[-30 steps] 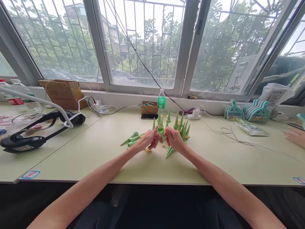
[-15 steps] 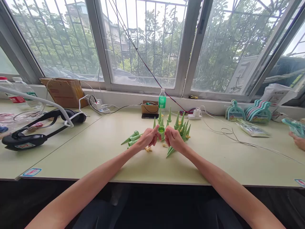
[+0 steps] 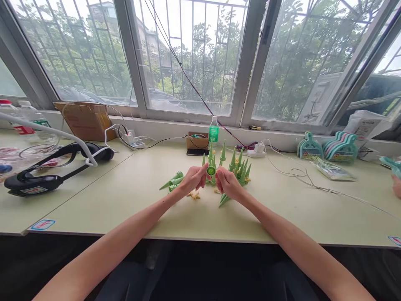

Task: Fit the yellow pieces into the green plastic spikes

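My left hand [image 3: 194, 177] is closed around a green plant watering spike [image 3: 211, 171], its round open end turned up towards me. My right hand [image 3: 228, 182] is closed in a pinch at the spike's right side; whatever its fingers hold is hidden. Behind my hands stand several green spikes [image 3: 222, 153] with small yellow valves on their collars. A denser group [image 3: 242, 169] is to the right, and several loose spikes [image 3: 171, 180] lie to the left. Small yellow valves [image 3: 195, 195] lie on the table just below my hands.
At the back are a green-labelled bottle [image 3: 213, 130], a brown box with a black phone [image 3: 198, 152], and a power strip [image 3: 256, 153] with cables. A black headset [image 3: 33, 184] lies left. Teal dustpan-like sets [image 3: 340, 147] stand right, near another person's hand [image 3: 397, 184].
The spike between my hands has tipped slightly, and its open end now faces me more directly. The other person's hand at the right edge has moved further out of view.
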A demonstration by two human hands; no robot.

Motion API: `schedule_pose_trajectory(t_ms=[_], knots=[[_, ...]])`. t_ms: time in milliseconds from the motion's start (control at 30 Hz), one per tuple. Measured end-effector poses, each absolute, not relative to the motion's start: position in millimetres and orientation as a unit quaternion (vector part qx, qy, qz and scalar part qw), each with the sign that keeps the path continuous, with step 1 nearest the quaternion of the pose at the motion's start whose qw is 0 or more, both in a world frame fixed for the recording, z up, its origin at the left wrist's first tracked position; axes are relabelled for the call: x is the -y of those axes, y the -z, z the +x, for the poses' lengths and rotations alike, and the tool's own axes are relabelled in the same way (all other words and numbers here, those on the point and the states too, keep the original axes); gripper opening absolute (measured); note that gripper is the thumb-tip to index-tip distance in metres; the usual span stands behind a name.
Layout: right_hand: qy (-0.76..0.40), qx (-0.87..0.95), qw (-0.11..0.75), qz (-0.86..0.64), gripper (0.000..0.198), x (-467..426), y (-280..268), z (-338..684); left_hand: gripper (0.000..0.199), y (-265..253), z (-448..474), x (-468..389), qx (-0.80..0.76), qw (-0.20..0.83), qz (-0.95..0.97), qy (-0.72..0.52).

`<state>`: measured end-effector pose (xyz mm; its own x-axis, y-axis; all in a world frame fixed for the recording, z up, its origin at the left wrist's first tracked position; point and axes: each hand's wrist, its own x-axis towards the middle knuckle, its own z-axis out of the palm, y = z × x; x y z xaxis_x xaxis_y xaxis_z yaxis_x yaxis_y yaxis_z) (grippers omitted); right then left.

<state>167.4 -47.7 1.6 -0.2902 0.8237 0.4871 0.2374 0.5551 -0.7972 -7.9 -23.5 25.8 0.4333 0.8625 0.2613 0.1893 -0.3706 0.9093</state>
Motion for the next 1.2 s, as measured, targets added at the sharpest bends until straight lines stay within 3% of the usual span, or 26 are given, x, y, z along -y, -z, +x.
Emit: schedule_pose_trajectory(t_ms=[267, 800, 1200], knots=[[-0.322, 0.732, 0.481, -0.359, 0.048, 45.7, 0.4, 167.7, 0.072, -22.5, -8.6, 20.7, -0.34, 0.41, 0.751, -0.39], [-0.341, 0.707, 0.49, -0.379, 0.048, 45.3, -0.1, 168.5, 0.047, -18.2, -9.9, 20.7, -0.311, 0.356, 0.8, -0.37], [-0.347, 0.692, 0.495, -0.395, 0.051, 41.9, 2.4, 169.3, 0.04, -18.0, -10.4, 22.1, -0.297, 0.35, 0.81, -0.365]])
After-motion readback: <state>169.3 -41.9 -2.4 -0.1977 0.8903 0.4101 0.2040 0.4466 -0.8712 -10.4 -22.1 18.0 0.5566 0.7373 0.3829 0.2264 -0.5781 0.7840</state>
